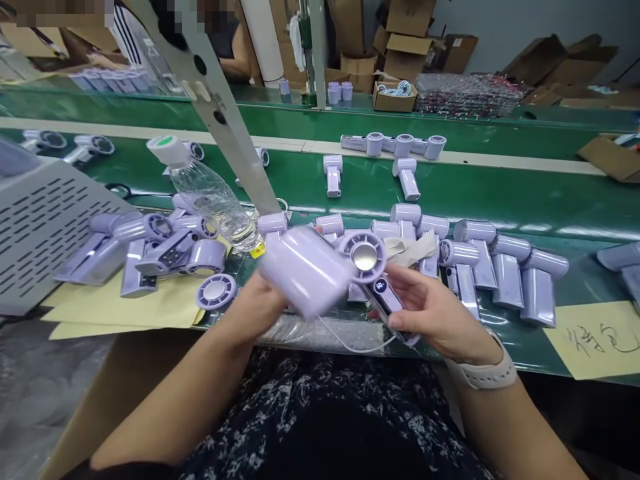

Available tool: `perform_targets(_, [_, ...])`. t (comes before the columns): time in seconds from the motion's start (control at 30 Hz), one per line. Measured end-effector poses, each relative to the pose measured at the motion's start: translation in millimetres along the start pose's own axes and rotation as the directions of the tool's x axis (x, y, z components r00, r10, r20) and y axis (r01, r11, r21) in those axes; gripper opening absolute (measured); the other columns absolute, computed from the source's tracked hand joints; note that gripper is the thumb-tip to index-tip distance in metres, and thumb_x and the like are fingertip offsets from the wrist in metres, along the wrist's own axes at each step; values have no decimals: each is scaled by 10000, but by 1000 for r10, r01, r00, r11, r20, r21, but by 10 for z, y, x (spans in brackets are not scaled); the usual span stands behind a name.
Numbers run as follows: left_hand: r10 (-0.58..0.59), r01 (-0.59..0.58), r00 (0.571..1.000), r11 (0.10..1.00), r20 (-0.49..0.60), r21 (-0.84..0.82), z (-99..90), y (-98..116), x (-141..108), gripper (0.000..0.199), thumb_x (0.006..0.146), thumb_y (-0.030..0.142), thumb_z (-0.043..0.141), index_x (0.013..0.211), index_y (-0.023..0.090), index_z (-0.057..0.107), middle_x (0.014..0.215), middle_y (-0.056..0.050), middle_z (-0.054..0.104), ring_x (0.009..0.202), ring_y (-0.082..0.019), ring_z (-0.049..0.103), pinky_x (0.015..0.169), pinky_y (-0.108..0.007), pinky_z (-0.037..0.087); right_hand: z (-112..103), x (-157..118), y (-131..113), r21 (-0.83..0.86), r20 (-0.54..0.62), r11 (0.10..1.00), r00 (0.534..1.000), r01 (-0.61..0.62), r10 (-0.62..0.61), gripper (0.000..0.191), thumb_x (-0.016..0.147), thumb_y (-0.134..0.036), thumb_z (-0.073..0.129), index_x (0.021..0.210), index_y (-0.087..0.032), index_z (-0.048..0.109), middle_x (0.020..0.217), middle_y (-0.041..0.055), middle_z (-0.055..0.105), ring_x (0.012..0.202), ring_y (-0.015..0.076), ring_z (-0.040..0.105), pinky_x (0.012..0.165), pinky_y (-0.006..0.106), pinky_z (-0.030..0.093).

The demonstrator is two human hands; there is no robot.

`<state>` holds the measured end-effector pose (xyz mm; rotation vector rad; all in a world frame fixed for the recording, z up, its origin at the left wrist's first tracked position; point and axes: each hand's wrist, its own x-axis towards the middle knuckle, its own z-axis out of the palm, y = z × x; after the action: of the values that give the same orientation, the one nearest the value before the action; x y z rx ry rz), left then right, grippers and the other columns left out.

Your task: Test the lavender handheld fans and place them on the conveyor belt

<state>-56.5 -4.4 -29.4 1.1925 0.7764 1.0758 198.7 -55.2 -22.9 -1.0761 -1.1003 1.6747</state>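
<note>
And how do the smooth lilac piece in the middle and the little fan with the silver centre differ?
The lilac piece looks blurred, while the fan is sharper. The lilac piece shows a broad, plain side; the fan shows a round, slotted face. The fan has a dark panel with lit figures, whereas none is visible on the lilac piece. The lilac piece also fills more of the picture than the fan. Both share a lilac colour and are hand-held.

The head view faces forward and down — left hand (261, 303) and right hand (433, 310) near, green bench (490, 190) beyond.
</note>
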Motion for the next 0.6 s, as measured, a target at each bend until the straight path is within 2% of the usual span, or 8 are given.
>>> perform_targets(0.1, [-19,-5,994,977,-109,-213,41,64,41,463,801,597,794,1081,234,730,933,-44,715,876,-205,684,796,-339,601,83,-71,-20,54,-5,998,999,34,-34,583,735,-321,915,1258,-231,675,1240,98,693,1033,240,669,833,375,606])
perform_targets(0.13, [-54,23,994,955,-97,-296,92,72,37,477,789,559,822,1123,240,702,914,-27,691,811,-180,670,744,-324,599,131,-83,-14,78,-38,994,997,72,-69,516,775,-329,884,1234,-240,665,1217,88,696,994,225,671,799,356,606])
perform_targets(0.2, [-97,87,995,914,-6,-396,224,74,-8,523,743,369,890,1184,241,641,906,1,643,764,-147,645,691,-292,587,221,-103,12,116,-96,981,985,157,-146,426,846,-329,820,1221,-261,630,1149,62,700,911,199,670,764,338,597])
perform_targets(0.27, [-83,114,992,900,92,-421,351,68,-81,551,711,207,884,1184,221,602,921,10,612,758,-128,630,667,-267,571,277,-132,41,129,-115,966,971,225,-211,403,891,-305,776,1249,-279,593,1095,44,699,866,187,667,772,339,588])
perform_targets(0.37, [-70,156,975,892,211,-425,470,61,-161,495,771,229,833,1188,199,569,946,2,593,729,-124,629,624,-266,560,295,-185,55,142,-84,955,964,261,-251,449,901,-292,770,1294,-298,552,1096,41,695,882,197,672,810,362,593])
perform_targets(0.5, [-44,130,973,917,227,-377,505,66,-138,451,804,285,810,1155,192,541,928,14,583,656,-115,628,571,-257,534,294,-218,60,173,-25,959,974,225,-224,466,906,-299,768,1303,-293,525,1067,38,674,804,181,663,693,331,599])
perform_targets(0.6, [-31,114,967,940,251,-321,505,99,-102,427,816,291,806,1121,188,525,907,5,600,678,-128,637,608,-269,533,307,-197,100,191,-70,956,975,222,-212,494,900,-257,775,1313,-290,508,1060,28,662,795,161,651,672,297,584])
